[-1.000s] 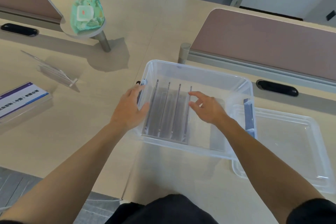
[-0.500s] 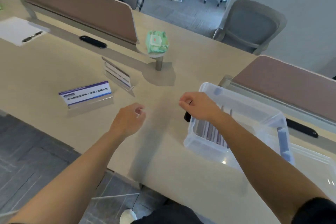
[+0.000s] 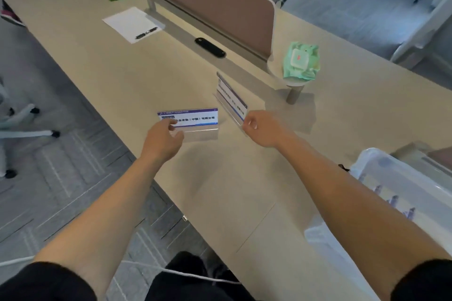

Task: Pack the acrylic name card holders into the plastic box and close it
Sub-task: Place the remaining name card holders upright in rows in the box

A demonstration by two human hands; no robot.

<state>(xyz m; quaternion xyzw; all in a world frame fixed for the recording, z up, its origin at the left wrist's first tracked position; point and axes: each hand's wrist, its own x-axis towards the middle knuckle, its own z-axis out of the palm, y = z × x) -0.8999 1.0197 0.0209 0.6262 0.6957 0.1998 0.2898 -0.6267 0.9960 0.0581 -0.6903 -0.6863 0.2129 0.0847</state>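
The left hand's fingers (image 3: pixel 171 126) are half curled over the left end of a name card holder (image 3: pixel 195 120), thumb low by its base. Blur hides whether they have closed on it or only touch it. The right hand's fingers (image 3: pixel 250 122) are curled tighter at the near end of a second name card holder (image 3: pixel 232 98), and again I cannot tell if they pinch its clear edge or sit just beside it. Each hand seems to take an end because these pieces are thin, slick acrylic with little else to catch, and one holder per hand would save a trip. The left hand (image 3: pixel 162 143) and right hand (image 3: pixel 263 129) are both stretched well to the left of the plastic box (image 3: pixel 401 178), which stands open at the bench (image 3: pixel 146 76) edge. Both loose holders stand upright on the bench over there: angled clear sheets on a flat foot, each carrying a white card with a blue band and dark print. The box is translucent, soft-cornered plastic, and inside it several more holders (image 3: pixel 393 199) stand on edge in a row, so the packing looks partly done, with these two left and the closing not yet begun. Further from the box, beyond the holders, a green wipes pack (image 3: pixel 302 61) rests on a small round stand beside a matte brown divider panel (image 3: pixel 208 5). Further still lies a white paper sheet (image 3: pixel 129 23) with a black pen (image 3: pixel 146 32).
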